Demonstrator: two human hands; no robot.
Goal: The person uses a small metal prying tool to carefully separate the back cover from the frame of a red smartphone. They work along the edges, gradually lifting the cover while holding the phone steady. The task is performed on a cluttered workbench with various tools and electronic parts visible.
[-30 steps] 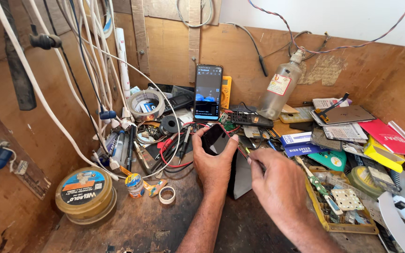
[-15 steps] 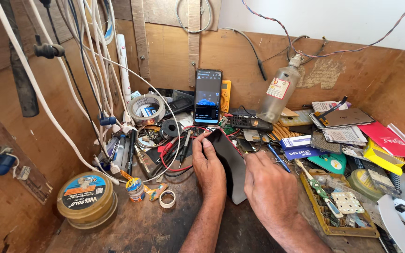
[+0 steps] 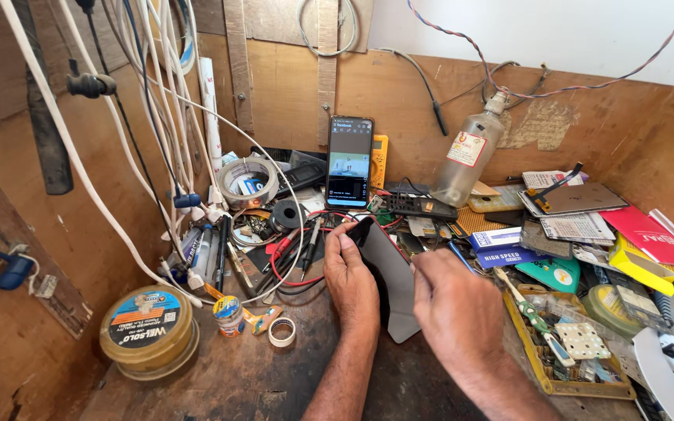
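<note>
Since a moment ago my right hand [image 3: 458,308] has slid in closer over the dark flat panel [image 3: 390,281] and no longer shows the thin tool it had a second back, while my left hand [image 3: 352,277] stays curled on the panel's upper left edge, thumb on top. My left fingers are closed round that edge; my right fingers are bent inward against the panel's right side, though I cannot tell what they pinch. Panel and hands sit in the middle of the wooden bench [image 3: 220,374], well back from its front edge. Bare wood lies only in front and to the front left, between my forearm and the round tin [image 3: 148,331], with a small tape ring [image 3: 281,331] in it. Red and white wires [image 3: 290,261] crowd my left hand; a yellow tray [image 3: 544,366] lies just beside my right wrist. An upright phone [image 3: 349,162] leans on the back wall.
</note>
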